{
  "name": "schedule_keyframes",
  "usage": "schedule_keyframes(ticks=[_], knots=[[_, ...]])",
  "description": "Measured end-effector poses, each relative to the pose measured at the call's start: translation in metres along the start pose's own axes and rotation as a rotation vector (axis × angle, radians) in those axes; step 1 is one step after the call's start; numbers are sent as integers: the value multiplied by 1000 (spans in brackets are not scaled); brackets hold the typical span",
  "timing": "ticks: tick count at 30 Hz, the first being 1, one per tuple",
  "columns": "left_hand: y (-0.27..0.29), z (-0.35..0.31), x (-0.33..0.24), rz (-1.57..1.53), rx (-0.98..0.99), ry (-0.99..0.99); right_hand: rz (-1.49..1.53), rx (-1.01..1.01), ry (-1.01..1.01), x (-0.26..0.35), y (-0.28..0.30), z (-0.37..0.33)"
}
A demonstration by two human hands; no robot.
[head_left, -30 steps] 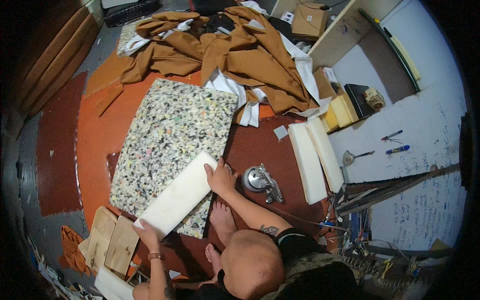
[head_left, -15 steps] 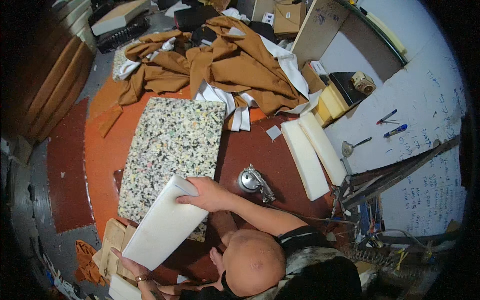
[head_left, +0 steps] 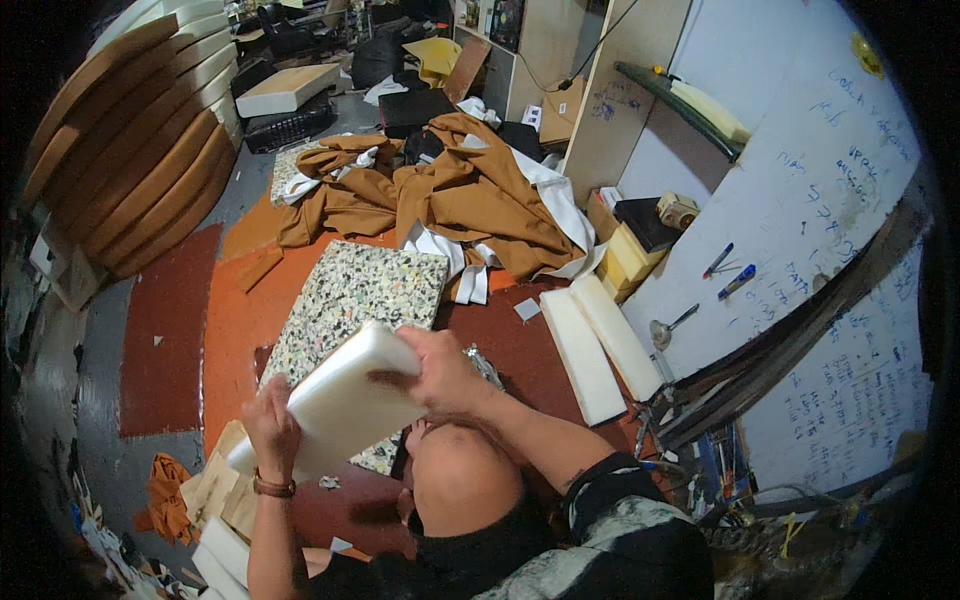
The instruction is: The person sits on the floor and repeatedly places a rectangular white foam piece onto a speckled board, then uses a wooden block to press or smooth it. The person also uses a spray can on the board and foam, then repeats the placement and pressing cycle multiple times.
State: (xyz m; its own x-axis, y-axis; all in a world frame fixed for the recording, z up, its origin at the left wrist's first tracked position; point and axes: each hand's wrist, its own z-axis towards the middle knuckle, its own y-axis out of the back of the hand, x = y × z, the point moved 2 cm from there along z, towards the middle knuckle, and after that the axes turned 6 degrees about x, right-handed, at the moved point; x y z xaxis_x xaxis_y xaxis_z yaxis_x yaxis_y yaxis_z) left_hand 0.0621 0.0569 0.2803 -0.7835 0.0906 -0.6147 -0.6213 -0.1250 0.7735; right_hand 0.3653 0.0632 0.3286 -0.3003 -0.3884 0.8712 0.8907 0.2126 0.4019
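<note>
A white foam block (head_left: 345, 410) is raised and tilted in front of me. My right hand (head_left: 445, 372) is closed around its upper right end. My left hand (head_left: 272, 430), with a brown band on its wrist, has its fingers curled at the block's left edge. Under the block lies a speckled foam slab (head_left: 375, 285), its near part largely covered. A shiny metal tool (head_left: 484, 366), mostly hidden behind my right hand and wrist, rests on the red floor.
Two white foam strips (head_left: 582, 360) lie to the right beside a whiteboard-like panel (head_left: 800, 220) with pens. Crumpled brown fabric (head_left: 490, 205) spreads beyond the slab. Curved brown padded pieces (head_left: 140, 160) are stacked at far left. Wooden pieces (head_left: 225, 490) sit near my left forearm.
My left hand has moved up from the foam block's lower corner to its left edge. The block has tipped and now shows its thickness more. The view has shifted, showing more of the far room.
</note>
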Motion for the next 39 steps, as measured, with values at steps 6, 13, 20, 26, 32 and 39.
schedule_keyframes(ticks=[6,13,20,26,32,39], knots=[[92,-37,14,13,-308,-93,527,-469,-532,-71,51,-52],[123,-214,239,-97,-369,670,590,-986,-649,-216,258,-293],[28,-415,283,-233,-345,1059,347,-673,-1051,-227,133,-224],[30,-343,248,-189,-292,1094,17,-272,-833,-209,26,-115],[19,-233,274,246,-149,733,-144,-104,-772,-229,-27,-98],[-64,-151,333,584,93,723,-297,-127,-791,-276,-11,-134]])
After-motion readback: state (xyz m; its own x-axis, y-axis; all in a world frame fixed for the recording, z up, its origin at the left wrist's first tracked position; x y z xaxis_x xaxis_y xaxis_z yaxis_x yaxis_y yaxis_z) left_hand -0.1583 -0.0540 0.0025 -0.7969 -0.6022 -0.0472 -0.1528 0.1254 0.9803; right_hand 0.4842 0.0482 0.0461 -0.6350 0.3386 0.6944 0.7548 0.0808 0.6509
